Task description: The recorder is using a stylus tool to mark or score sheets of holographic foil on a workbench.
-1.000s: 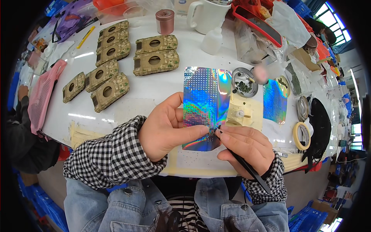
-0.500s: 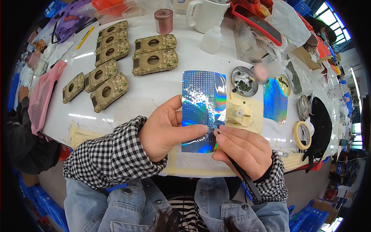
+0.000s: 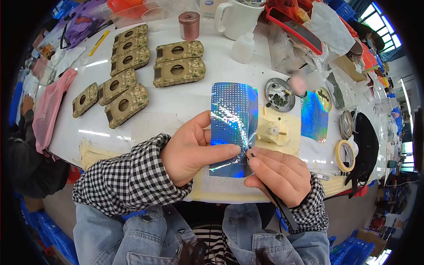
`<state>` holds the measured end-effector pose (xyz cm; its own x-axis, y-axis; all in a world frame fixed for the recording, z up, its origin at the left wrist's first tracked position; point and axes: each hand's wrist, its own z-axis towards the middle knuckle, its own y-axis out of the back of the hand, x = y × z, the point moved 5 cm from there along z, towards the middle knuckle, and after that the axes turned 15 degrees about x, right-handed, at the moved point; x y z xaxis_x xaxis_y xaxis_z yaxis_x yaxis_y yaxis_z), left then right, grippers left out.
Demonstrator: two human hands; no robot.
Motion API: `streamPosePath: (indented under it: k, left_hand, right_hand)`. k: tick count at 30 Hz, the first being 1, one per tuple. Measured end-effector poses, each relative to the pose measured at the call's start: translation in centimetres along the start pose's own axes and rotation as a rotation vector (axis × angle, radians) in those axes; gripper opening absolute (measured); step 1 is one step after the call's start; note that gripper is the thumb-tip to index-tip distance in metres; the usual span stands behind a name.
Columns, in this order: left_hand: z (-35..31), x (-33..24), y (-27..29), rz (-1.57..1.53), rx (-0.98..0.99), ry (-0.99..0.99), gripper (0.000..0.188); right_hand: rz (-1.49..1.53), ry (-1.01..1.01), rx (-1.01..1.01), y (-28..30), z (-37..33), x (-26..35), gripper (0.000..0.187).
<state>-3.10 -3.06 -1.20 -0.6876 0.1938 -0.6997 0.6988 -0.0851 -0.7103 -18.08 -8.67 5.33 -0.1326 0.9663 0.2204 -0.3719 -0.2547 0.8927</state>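
Two sheets [image 3: 232,115], eight camouflage hulls [image 3: 190,73], seemingly one tool [image 3: 286,214]

- White counter [image 3: 172,100], its glossy top streaked with bright reflections, its front edge bending with the lens.
- Grey floor [image 3: 360,211] below the counter, at both sides.
- Blue plastic crates [image 3: 44,234] on the floor at lower left, others at lower right beside a brown cardboard box [image 3: 373,238].
- Upper right: a bright window [image 3: 380,22] with dark bars, a dark teal curtain [image 3: 393,54] near it.
- Pale wall [image 3: 399,65] at far right, with a long, glowing light strip [image 3: 406,101].
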Motion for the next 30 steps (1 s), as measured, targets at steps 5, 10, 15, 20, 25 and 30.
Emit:
streamPosePath:
  k: [5,10,15,20,25,30]
  left_hand:
    - [0.1,0.1,0.1,-0.021,-0.018,-0.036,0.055]
    - [0.1,0.0,0.0,-0.027,-0.018,-0.032,0.055]
    - [0.2,0.0,0.0,-0.034,-0.01,-0.024,0.055]
    - [0.3,-0.1,-0.2,-0.032,0.014,-0.028,0.054]
    - [0.1,-0.4,0.4,0.027,-0.056,-0.095,0.049]
    - [0.6,-2.3,2.2,0.087,-0.155,-0.236,0.041]
  right_hand:
    - [-0.16,0.033,0.018,0.0,0.1,0.8,0.029]
    - [-0.236,0.05,0.027,-0.2,0.0,1.1,0.028]
    - [-0.251,0.052,0.044,-0.1,0.1,1.2,0.027]
    - [-0.228,0.044,0.028,0.1,-0.1,1.2,0.027]
    - [-0.185,0.052,0.019,0.4,-0.2,1.2,0.027]
    - [-0.113,0.047,0.109,-0.5,0.1,0.4,0.029]
